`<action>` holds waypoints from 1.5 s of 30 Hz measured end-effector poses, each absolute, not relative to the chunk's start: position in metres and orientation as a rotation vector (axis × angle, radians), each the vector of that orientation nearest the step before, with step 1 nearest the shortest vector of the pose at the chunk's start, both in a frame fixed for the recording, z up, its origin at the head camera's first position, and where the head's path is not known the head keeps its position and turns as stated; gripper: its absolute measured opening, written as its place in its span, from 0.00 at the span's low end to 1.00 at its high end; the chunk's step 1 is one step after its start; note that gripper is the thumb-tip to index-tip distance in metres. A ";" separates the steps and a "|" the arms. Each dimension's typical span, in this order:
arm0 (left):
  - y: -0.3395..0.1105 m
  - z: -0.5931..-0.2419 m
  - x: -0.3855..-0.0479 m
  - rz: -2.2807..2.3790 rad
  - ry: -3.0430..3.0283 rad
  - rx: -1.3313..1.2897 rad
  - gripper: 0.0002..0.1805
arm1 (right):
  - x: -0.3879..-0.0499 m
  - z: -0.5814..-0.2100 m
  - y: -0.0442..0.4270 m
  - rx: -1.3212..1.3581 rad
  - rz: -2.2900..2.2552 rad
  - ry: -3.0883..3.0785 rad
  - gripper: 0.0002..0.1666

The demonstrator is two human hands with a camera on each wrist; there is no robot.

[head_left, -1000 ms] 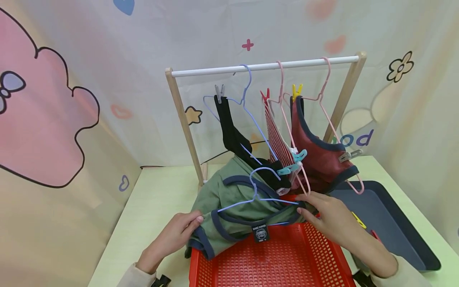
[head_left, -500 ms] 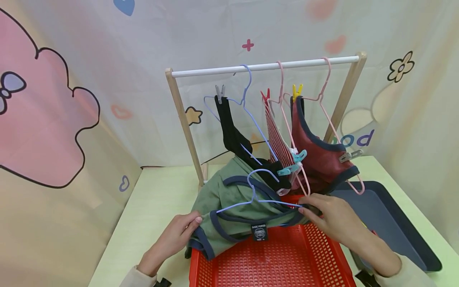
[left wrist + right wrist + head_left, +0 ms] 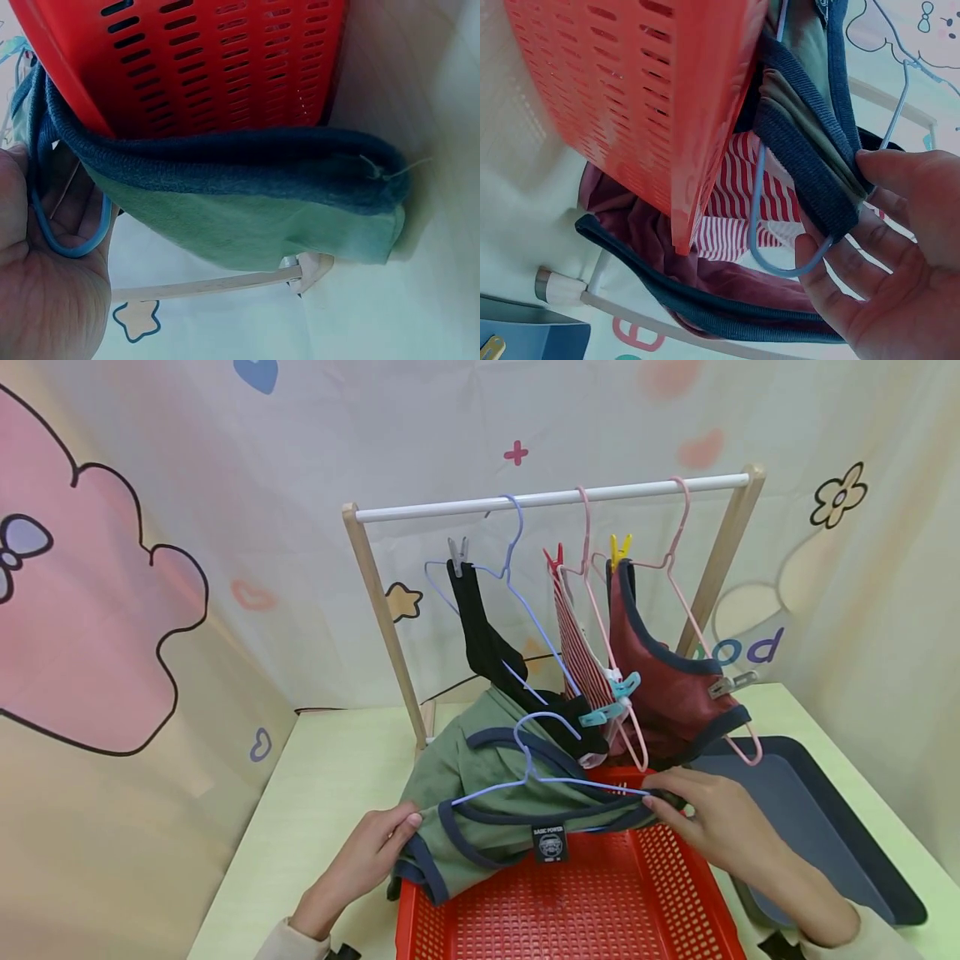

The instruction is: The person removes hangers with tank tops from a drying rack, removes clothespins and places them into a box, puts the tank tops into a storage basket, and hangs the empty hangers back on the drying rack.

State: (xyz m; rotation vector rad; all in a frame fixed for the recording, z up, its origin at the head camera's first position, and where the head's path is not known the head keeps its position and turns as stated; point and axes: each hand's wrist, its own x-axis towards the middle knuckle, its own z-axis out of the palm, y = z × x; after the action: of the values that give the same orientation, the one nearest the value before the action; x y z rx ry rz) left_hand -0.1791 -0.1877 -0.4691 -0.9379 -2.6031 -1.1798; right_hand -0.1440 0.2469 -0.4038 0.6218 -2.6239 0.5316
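Note:
A green tank top with navy trim and a black label drapes over the back of a red basket. A blue hanger runs through its neck area, hook upward. On the left, my left hand pinches the shirt's edge; the hanger's looped end lies against that palm in the left wrist view. My right hand pinches the other shoulder strap between thumb and fingers. There the hanger's rounded end pokes out below the strap.
Behind stands a rack with a white rail. From it hang black socks, a red-striped garment and a maroon garment, on hangers with clothespins. A dark tray lies at the right.
My right hand has shifted right, drawing the strap outward along the hanger. The hanger's hook has moved slightly left. My left hand stays nearly in place.

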 end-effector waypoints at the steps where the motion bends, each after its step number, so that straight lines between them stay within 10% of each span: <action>1: -0.188 -0.470 -0.179 -1.180 -2.603 -0.935 0.11 | -0.144 -0.404 0.248 0.616 0.529 -2.616 0.13; 45: -0.170 -0.475 -0.184 -1.051 -2.308 -1.014 0.08 | -0.140 -0.400 0.266 0.593 0.695 -2.466 0.17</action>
State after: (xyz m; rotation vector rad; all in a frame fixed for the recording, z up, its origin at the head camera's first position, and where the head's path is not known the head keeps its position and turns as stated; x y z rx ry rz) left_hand -0.1844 -0.1697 -0.4755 -1.0139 -2.3077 -1.0506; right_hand -0.1399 0.2660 -0.4004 0.5928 -2.4664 0.6952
